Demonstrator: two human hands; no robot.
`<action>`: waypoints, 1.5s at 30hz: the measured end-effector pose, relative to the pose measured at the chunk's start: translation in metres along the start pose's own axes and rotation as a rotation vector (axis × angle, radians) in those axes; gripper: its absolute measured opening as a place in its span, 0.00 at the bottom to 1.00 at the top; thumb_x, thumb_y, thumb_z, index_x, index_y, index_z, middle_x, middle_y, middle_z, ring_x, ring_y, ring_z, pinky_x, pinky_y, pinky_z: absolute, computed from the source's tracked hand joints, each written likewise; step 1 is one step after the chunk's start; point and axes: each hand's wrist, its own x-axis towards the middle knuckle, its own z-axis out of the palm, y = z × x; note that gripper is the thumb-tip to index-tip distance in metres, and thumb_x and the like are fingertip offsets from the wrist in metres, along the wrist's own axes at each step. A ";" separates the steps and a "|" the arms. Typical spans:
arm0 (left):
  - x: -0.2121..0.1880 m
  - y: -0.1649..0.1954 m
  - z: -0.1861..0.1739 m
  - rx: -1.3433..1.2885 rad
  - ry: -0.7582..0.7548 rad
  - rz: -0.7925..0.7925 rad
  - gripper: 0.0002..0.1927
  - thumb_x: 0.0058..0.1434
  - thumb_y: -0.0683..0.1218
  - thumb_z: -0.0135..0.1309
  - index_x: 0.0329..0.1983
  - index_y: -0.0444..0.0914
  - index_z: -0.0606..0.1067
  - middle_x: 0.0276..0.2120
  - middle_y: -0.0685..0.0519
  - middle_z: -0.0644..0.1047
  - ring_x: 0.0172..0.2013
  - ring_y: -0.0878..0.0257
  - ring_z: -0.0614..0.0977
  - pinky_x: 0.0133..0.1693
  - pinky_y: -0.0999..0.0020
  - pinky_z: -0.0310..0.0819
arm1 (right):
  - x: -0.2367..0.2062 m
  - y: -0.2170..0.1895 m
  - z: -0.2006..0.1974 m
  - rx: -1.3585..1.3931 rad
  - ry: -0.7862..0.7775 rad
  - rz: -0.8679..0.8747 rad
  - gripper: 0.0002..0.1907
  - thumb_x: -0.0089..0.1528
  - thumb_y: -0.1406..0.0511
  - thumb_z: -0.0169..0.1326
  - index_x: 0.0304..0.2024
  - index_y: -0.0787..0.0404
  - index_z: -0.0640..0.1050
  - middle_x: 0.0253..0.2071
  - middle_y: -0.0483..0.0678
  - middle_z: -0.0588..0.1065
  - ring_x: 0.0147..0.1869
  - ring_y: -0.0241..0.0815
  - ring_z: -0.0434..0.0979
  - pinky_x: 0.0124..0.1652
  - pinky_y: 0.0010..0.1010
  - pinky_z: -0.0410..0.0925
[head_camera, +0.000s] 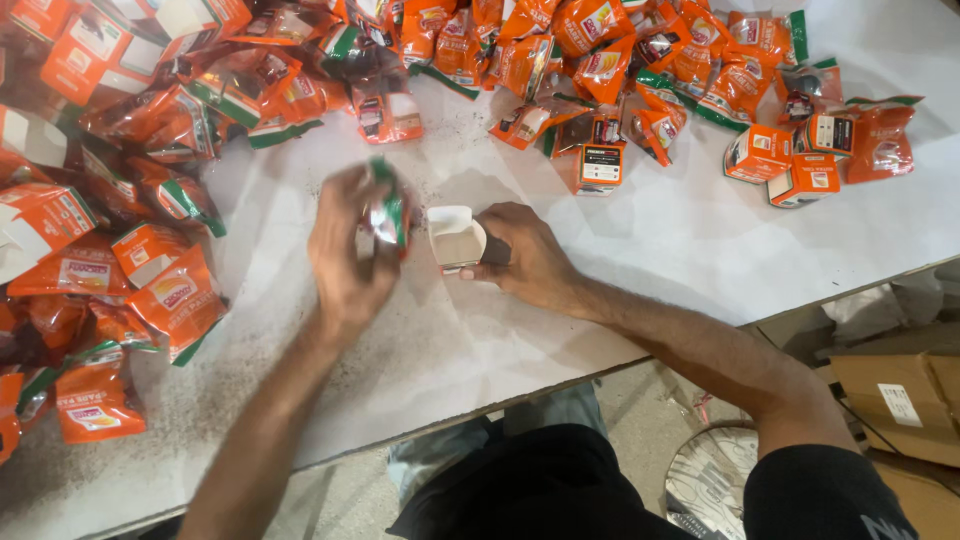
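Observation:
My left hand grips a small shiny pouch with a green edge, blurred by motion, just left of an open little carton. My right hand holds that small carton on the white table; its top flaps stand open and the brown inside shows. The pouch is close beside the carton's mouth, not inside it.
Piles of orange and green pouches crowd the left side and back of the table. Several closed orange cartons lie at the back right, one near the middle. Brown cardboard boxes sit on the floor at right, past the table edge.

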 end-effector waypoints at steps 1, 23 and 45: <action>-0.005 0.011 0.001 -0.030 0.055 0.109 0.23 0.52 0.28 0.54 0.52 0.31 0.70 0.57 0.35 0.72 0.47 0.47 0.82 0.45 0.50 0.79 | 0.001 0.001 0.000 -0.013 -0.009 -0.012 0.28 0.52 0.57 0.71 0.49 0.64 0.78 0.42 0.53 0.76 0.50 0.56 0.76 0.54 0.46 0.67; -0.035 0.012 0.032 0.302 -0.128 0.054 0.14 0.71 0.49 0.53 0.54 0.39 0.79 0.74 0.29 0.50 0.73 0.25 0.48 0.67 0.19 0.39 | 0.000 -0.004 0.008 -0.039 0.009 -0.111 0.29 0.52 0.59 0.71 0.52 0.64 0.77 0.47 0.53 0.77 0.56 0.57 0.74 0.57 0.46 0.65; -0.027 -0.016 0.049 -0.561 -0.161 -0.706 0.14 0.63 0.38 0.52 0.51 0.28 0.73 0.37 0.50 0.77 0.30 0.68 0.79 0.30 0.69 0.79 | -0.006 -0.016 0.009 -0.172 0.027 -0.207 0.30 0.54 0.66 0.68 0.58 0.61 0.74 0.57 0.54 0.74 0.63 0.57 0.73 0.59 0.46 0.67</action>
